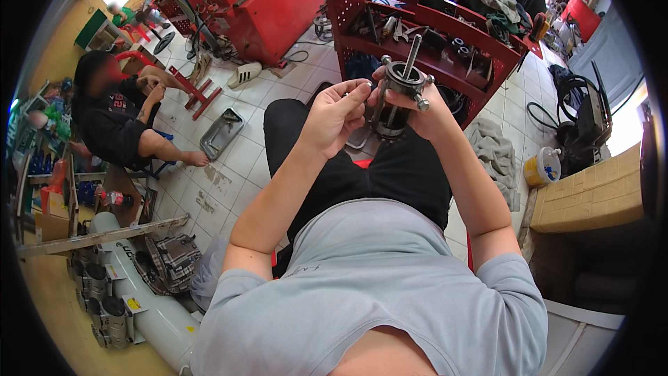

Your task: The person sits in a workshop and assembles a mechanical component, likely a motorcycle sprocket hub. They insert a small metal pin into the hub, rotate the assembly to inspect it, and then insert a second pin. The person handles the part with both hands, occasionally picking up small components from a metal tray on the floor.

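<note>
My right hand grips a dark metal cylinder assembly above my lap. A ring with bolts sticking out at its sides tops the assembly, and a bright threaded rod rises from its middle. Just left of it, my left hand is closed in a pinch. Its thumb and forefinger meet close to the ring's left bolt; whatever lies between the fingertips is too small to make out. My right fingers wrap behind the assembly and are partly hidden.
Ahead stands a red tool cart bearing wrenches and rags. A metal tray lies on the tiled floor at left, near a seated person. To the right are a grey cloth and a yellowish bucket.
</note>
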`<state>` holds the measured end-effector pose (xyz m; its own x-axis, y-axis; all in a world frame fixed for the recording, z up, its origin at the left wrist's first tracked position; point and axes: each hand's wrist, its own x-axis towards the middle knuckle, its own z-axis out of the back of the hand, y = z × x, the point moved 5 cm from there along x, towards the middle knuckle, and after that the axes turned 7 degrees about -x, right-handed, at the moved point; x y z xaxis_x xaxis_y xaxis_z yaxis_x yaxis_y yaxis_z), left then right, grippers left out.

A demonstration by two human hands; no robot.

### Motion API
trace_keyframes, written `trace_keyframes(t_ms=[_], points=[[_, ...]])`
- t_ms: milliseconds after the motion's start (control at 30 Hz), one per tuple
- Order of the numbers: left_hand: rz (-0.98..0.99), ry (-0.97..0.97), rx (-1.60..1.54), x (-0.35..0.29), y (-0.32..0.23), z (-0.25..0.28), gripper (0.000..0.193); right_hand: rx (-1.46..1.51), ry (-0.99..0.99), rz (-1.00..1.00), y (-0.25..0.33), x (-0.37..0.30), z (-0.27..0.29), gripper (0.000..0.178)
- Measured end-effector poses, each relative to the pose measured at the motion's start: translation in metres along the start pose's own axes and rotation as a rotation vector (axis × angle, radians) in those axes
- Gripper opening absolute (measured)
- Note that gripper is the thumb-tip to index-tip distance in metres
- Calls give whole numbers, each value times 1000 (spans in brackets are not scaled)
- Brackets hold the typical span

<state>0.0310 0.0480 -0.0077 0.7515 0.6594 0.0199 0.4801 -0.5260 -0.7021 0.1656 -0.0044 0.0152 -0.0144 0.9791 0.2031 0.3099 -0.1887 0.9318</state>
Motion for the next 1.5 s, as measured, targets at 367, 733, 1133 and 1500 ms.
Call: trace_keyframes(t_ms=[367, 733, 1133, 1500], points=[[-112, -71, 116, 11, 0, 20, 14, 225, -381, -213, -27, 8, 23, 31], [-23, -95, -70, 4, 19, 10, 17, 194, -158, -304, -26, -3, -3, 31], [46, -175, 5, -3, 25, -1, 16, 128, -130, -249, -25, -4, -5, 42], [-92, -288, -381, 5, 29, 13, 25, 526, 117, -167, -28, 7, -14, 55]])
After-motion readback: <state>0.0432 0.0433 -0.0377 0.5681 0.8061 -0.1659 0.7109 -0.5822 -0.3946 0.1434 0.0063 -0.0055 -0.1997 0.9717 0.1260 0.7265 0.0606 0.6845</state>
